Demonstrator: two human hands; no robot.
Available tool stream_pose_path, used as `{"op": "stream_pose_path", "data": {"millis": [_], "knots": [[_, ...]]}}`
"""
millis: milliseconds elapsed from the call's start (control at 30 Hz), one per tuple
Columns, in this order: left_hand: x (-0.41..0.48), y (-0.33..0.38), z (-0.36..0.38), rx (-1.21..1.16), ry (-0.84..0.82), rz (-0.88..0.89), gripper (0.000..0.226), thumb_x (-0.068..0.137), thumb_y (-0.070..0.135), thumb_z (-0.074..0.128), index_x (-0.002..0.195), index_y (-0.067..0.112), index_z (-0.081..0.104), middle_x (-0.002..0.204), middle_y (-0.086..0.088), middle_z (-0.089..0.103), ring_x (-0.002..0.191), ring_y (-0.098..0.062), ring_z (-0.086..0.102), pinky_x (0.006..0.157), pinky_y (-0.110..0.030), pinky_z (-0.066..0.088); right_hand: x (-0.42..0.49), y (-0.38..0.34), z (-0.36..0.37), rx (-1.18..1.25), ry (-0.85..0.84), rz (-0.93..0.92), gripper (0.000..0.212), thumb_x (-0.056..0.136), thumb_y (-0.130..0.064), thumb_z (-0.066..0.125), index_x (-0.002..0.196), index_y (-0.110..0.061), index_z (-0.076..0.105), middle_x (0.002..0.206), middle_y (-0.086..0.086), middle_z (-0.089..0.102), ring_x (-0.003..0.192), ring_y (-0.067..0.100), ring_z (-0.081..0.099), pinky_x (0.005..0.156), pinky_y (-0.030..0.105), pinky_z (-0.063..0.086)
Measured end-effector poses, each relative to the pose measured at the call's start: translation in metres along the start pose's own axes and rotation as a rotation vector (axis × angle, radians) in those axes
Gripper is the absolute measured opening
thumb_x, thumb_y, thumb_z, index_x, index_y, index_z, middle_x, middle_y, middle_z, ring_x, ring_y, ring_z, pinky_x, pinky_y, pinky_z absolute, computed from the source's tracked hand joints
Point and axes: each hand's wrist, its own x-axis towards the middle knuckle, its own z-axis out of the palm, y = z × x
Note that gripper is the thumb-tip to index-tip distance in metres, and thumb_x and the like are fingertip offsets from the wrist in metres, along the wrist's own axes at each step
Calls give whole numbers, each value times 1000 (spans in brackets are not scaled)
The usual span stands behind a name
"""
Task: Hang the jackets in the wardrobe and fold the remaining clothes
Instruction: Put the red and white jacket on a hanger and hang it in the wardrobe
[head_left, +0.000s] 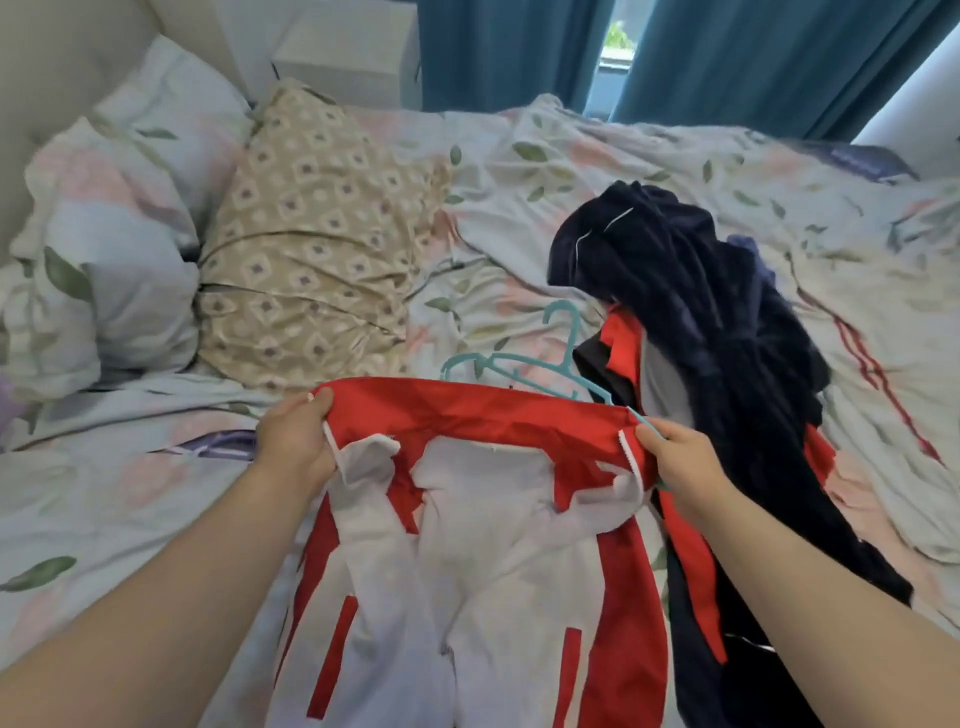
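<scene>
A red and white jacket (483, 561) hangs open in front of me over the bed, its white lining facing me. My left hand (296, 441) grips the left end of its red collar. My right hand (685, 462) grips the right end, by the white zip. A teal plastic hanger (524, 369) lies on the bed just behind the collar. To the right sits a heap of dark navy clothes (696, 322), with another red and black garment (621, 338) partly under it.
The bed (675, 171) has a crumpled floral cover. A beige patterned pillow (317, 244) and floral pillows (114, 244) lie at the left. Teal curtains (519, 47) and a white nightstand (348, 52) stand behind the bed.
</scene>
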Motion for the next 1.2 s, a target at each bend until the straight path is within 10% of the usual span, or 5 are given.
{"op": "stream_pose_path", "data": {"millis": [333,567,800,967,1200], "knots": [[72,-90,-16,498,-205,-211,8,88,15,72,92,8,71,86,-11,75,69,-16,72,57,-27,58,70,37,0,162,180,-39,19,102,-21,52,90,-22,67,81,2,66,66,15,63,73,34,50],[85,-97,-24,1099,-3,156,12,91,12,56,80,6,58,76,-9,59,75,-29,55,61,-32,39,64,12,-62,284,101,-79,24,103,-19,45,92,-16,66,49,-8,47,38,4,35,38,12,29],[109,-32,-2,358,25,-215,21,103,7,41,94,1,59,89,-13,69,80,-26,63,84,-46,53,46,26,-51,-117,-217,-48,33,100,-11,48,79,-14,73,52,1,34,42,5,27,36,16,18],[91,-2,26,163,-102,-423,36,104,6,32,125,-16,51,124,-32,59,116,-34,61,107,-45,41,54,44,-18,-174,-192,-23,23,101,-12,51,94,-10,73,49,-6,35,42,4,33,45,26,44],[59,-29,89,87,-244,-418,30,104,1,29,94,-10,55,97,-19,61,88,-27,62,110,-36,37,65,65,60,-178,-225,-36,30,98,-11,55,72,0,65,50,-5,38,46,7,32,50,25,30]]}}
